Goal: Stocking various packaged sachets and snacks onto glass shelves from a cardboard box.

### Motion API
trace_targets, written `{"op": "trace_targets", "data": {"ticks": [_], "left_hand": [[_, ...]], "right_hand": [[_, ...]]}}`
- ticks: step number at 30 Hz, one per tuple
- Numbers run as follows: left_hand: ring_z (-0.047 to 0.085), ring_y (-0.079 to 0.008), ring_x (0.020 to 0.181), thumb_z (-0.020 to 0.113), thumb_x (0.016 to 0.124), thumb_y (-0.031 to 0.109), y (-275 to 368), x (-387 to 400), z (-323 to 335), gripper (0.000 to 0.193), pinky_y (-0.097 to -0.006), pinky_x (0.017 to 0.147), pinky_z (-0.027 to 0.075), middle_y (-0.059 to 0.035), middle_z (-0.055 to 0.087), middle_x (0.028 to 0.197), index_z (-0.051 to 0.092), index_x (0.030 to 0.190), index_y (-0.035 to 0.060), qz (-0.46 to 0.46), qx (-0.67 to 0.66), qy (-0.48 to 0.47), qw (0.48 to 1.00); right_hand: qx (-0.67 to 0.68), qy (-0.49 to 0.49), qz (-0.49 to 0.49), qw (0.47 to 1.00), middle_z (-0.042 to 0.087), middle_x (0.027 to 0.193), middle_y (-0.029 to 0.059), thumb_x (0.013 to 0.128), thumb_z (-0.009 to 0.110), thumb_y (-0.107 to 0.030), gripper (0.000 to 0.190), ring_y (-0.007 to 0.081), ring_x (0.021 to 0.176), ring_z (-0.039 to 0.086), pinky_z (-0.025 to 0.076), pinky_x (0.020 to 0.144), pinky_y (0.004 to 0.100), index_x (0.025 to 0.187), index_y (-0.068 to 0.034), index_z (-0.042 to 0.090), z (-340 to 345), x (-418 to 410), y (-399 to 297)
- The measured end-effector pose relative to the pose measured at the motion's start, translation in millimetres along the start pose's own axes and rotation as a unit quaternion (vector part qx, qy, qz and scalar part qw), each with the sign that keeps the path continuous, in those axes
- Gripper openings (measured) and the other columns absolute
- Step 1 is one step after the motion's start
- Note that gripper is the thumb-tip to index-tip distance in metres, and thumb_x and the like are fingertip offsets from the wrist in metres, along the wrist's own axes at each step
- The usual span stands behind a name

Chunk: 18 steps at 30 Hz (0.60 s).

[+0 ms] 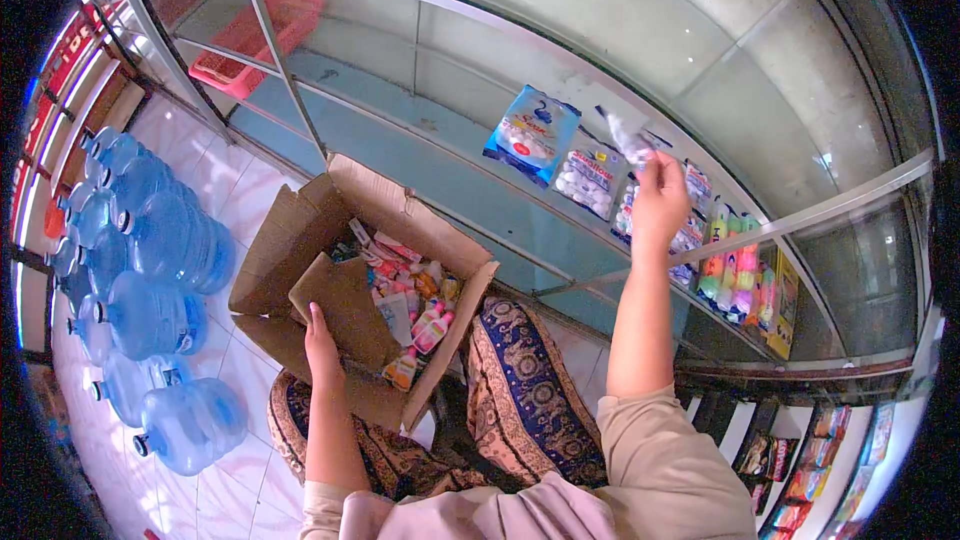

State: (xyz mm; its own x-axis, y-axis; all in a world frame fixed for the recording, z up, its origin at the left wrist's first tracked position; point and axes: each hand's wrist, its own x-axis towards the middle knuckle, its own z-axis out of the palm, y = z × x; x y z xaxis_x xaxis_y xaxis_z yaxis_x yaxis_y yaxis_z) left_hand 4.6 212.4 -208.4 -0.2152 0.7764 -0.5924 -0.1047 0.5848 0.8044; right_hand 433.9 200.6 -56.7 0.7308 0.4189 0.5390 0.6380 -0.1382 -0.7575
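My right hand [661,199] pinches a small, crumpled, clear-and-white plastic packet [631,139] over the shelf of a glass display case. Beside it on the shelf lie a blue bag [534,131] bearing writing and a clear pack of white balls [589,176]. More packs of balls lie partly behind my right hand and forearm. My left hand [324,352] rests at a loose inner flap [341,304] of an open cardboard box [450,225], with the fingers against the cardboard. Inside the box are a heap of small packets and several small bottles, including a pink one [431,330].
Large blue water jugs [154,315] stand in rows on the tiled floor at left. A pink plastic basket [262,37] sits in the case. Metal frame bars [600,281] cross the case's front. Colourful tube packs [731,262] and snack packets [817,457] are at right.
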Motion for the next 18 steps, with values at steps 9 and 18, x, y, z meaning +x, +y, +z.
{"op": "trace_targets", "data": {"ticks": [9, 18], "left_hand": [[0.056, -0.0215, 0.089, 0.039, 0.086, 0.055, -19.9, 16.6, -5.9, 0.066, -0.0312, 0.080, 0.044, -0.0116, 0.057, 0.103, 0.046, 0.118, -0.0031, 0.038, -0.038, -0.021, 0.998], [0.053, -0.0210, 0.094, 0.038, 0.085, 0.056, 2.1, -0.9, -6.4, 0.070, -0.0310, 0.086, 0.039, -0.0122, 0.056, 0.108, 0.049, 0.115, -0.0057, 0.027, -0.001, -0.020, 0.999]], "right_hand": [[-0.206, -0.090, -0.233, 0.946, 0.063, 0.101, 0.0056, 0.078, 0.061, -0.015, 0.015, 0.0254, 0.090, 0.059, 0.045, 0.080, 0.0339, 0.091, -0.008, 0.059, 8.0, -53.6, -3.1], [-0.220, -0.083, -0.249, 0.940, 0.058, 0.111, 0.0094, 0.078, 0.060, -0.015, 0.023, 0.0260, 0.107, 0.052, 0.033, 0.094, 0.0428, 0.100, -0.007, 0.058, 5.0, -61.3, -27.8]]}}
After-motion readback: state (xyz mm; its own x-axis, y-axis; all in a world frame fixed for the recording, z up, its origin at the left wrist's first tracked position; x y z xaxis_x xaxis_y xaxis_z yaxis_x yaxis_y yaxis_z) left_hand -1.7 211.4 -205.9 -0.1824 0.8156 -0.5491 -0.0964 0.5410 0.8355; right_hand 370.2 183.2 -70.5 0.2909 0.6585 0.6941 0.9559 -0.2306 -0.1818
